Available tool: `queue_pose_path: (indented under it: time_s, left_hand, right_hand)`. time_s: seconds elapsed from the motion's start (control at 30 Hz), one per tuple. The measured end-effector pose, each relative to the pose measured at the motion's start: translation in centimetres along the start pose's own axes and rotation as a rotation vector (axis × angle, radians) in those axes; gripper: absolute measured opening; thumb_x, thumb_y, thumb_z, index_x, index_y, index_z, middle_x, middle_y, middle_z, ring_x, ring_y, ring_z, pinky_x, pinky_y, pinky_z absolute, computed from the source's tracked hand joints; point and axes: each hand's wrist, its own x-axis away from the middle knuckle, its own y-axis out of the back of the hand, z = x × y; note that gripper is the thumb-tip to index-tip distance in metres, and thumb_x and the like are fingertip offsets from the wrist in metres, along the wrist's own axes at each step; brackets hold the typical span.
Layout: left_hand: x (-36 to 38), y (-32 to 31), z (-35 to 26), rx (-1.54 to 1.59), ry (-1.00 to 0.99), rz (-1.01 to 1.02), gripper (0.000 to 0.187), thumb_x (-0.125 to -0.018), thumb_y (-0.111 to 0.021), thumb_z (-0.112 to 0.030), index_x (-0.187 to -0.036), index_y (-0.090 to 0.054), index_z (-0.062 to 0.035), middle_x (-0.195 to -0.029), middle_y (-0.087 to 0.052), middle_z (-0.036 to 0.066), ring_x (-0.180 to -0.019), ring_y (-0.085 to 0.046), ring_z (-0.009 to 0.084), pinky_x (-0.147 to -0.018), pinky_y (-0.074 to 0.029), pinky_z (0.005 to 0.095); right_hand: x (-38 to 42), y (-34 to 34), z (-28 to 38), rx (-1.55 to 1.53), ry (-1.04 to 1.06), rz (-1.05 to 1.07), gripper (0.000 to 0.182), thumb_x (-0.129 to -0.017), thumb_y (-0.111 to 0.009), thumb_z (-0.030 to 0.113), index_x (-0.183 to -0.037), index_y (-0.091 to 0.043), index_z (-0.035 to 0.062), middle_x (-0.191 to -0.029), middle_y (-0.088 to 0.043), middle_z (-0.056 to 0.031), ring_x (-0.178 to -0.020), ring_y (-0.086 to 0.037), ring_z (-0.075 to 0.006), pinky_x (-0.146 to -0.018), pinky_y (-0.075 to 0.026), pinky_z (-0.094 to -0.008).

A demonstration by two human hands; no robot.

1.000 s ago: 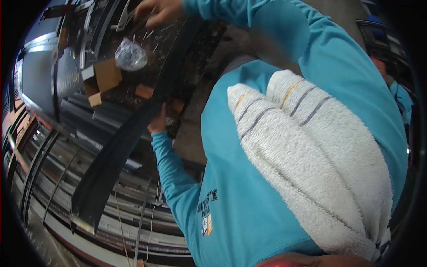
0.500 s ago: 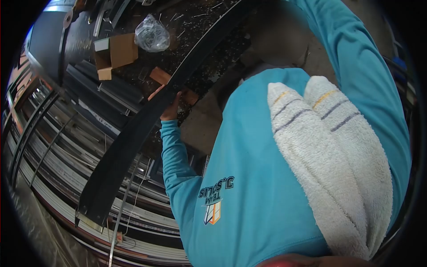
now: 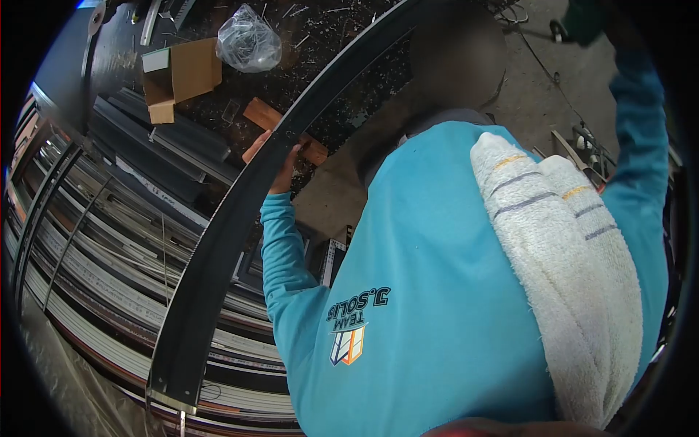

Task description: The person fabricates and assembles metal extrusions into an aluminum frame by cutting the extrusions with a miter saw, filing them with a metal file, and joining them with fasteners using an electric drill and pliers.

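A long black metal profile (image 3: 191, 306) runs diagonally from the lower left to the top of the view. My left hand (image 3: 285, 172) is closed around its middle, thumb on the near side and fingertips showing past the far edge. Close by the fingers, a reddish-brown block (image 3: 262, 113) shows on both sides of the profile. My right hand (image 3: 625, 30), in shadow at the upper right, holds a dark green power tool (image 3: 585, 22) with a round, metal-ringed nose. That hand's fingers are mostly hidden.
An open cardboard box (image 3: 195, 71) and a clear plastic bag (image 3: 248, 41) lie on the dark, scrap-strewn work surface. Racks of long profiles (image 3: 95, 255) fill the left side. A cable (image 3: 542, 65) trails across the floor at the upper right.
My right arm has swung outward to the right, bringing the green tool into view. The profile's lower end has shifted right and down, while my left hand keeps its hold.
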Motion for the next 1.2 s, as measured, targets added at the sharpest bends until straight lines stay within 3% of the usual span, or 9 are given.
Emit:
queue_pose_path:
  time_s: [0.1,0.2,0.33,0.37,0.43,0.77,0.87,0.9,1.2]
  left_hand:
    - [1.1,-1.4,1.2,0.286,0.141,-0.107,0.058,-0.066,-0.09,-0.014,-0.113,-0.058,-0.0021,-0.116,-0.05,0.011,-0.111,-0.059,0.0278,-0.092,-0.051,0.041]
    - [0.9,-2.2,1.3,0.435,0.102,-0.211,0.056,-0.066,-0.09,-0.013,-0.113,-0.059,-0.0031,-0.116,-0.051,0.012,-0.11,-0.059,0.0278,-0.091,-0.051,0.0406]
    - [0.8,-1.8,1.3,0.389,0.133,-0.143,0.056,-0.066,-0.089,-0.012,-0.113,-0.059,-0.0026,-0.117,-0.052,0.013,-0.108,-0.06,0.0286,-0.091,-0.051,0.0399]
    - [0.8,-1.6,1.5,0.38,0.134,-0.104,0.056,-0.067,-0.089,-0.011,-0.113,-0.058,-0.0024,-0.117,-0.052,0.013,-0.108,-0.06,0.0287,-0.091,-0.051,0.0396]
    - [0.6,-1.2,1.5,0.372,0.13,-0.064,0.057,-0.067,-0.088,-0.01,-0.114,-0.057,-0.0023,-0.117,-0.052,0.013,-0.108,-0.06,0.029,-0.091,-0.051,0.0392]
    - [0.4,-0.7,0.9,0.418,0.184,-0.063,0.06,-0.068,-0.087,-0.006,-0.116,-0.05,-0.0008,-0.117,-0.048,0.012,-0.112,-0.059,0.0344,-0.093,-0.053,0.0434]
    - [0.7,-1.3,1.0,0.513,0.168,-0.108,0.058,-0.069,-0.087,-0.006,-0.116,-0.052,-0.0004,-0.117,-0.045,0.009,-0.111,-0.06,0.0363,-0.091,-0.054,0.0452]
    - [0.7,-1.6,1.1,0.549,0.162,-0.13,0.058,-0.069,-0.086,-0.006,-0.116,-0.052,-0.0007,-0.117,-0.045,0.009,-0.111,-0.06,0.0364,-0.091,-0.054,0.0453]
    - [0.3,-1.9,0.8,0.598,0.219,-0.162,0.066,-0.069,-0.086,-0.005,-0.121,-0.044,-0.0017,-0.119,-0.052,0.017,-0.111,-0.059,0.0354,-0.092,-0.054,0.0428]
  right_hand:
    - [4.3,-6.6,1.4,-0.243,0.04,0.284,0.092,-0.062,-0.075,0.022,-0.143,-0.037,0.0004,-0.133,-0.053,-0.0179,-0.121,-0.053,-0.0273,-0.102,-0.042,-0.0377]
    - [5.3,-13.3,-0.5,-0.438,0.007,0.462,0.088,-0.062,-0.073,0.02,-0.141,-0.041,-0.001,-0.132,-0.055,-0.0163,-0.12,-0.054,-0.0255,-0.103,-0.042,-0.036]
    - [4.2,-20.6,-5.2,-0.57,-0.139,0.554,0.085,-0.061,-0.071,0.018,-0.139,-0.045,-0.0014,-0.13,-0.056,-0.0167,-0.118,-0.055,-0.0248,-0.104,-0.042,-0.0355]
    - [3.9,-22.0,-6.4,-0.532,-0.154,0.594,0.092,-0.064,-0.075,0.028,-0.142,-0.039,-0.0029,-0.133,-0.054,-0.0199,-0.122,-0.054,-0.0293,-0.107,-0.04,-0.0381]
    - [3.3,-23.5,-7.5,-0.509,-0.165,0.603,0.091,-0.063,-0.074,0.027,-0.142,-0.04,-0.0017,-0.132,-0.055,-0.0202,-0.12,-0.055,-0.0298,-0.106,-0.04,-0.0385]
    - [0.7,-24.3,-11.8,-0.561,-0.177,0.615,0.094,-0.06,-0.073,0.025,-0.143,-0.039,-0.0014,-0.135,-0.053,-0.0212,-0.123,-0.053,-0.0311,-0.109,-0.038,-0.0397]
    - [-0.2,-24.1,-13.3,-0.622,-0.123,0.618,0.085,-0.061,-0.072,0.019,-0.139,-0.046,-0.0022,-0.127,-0.059,-0.0168,-0.113,-0.058,-0.0259,-0.099,-0.046,-0.0355]
    - [-0.8,-23.5,-13.2,-0.548,-0.215,0.697,0.095,-0.059,-0.073,0.025,-0.143,-0.038,-0.0032,-0.136,-0.051,-0.0226,-0.123,-0.054,-0.0327,-0.108,-0.04,-0.0411]
    - [-1.2,-22.9,-13.2,-0.579,-0.286,0.717,0.095,-0.061,-0.074,0.031,-0.143,-0.039,-0.0028,-0.133,-0.053,-0.0249,-0.12,-0.056,-0.0348,-0.103,-0.044,-0.042]
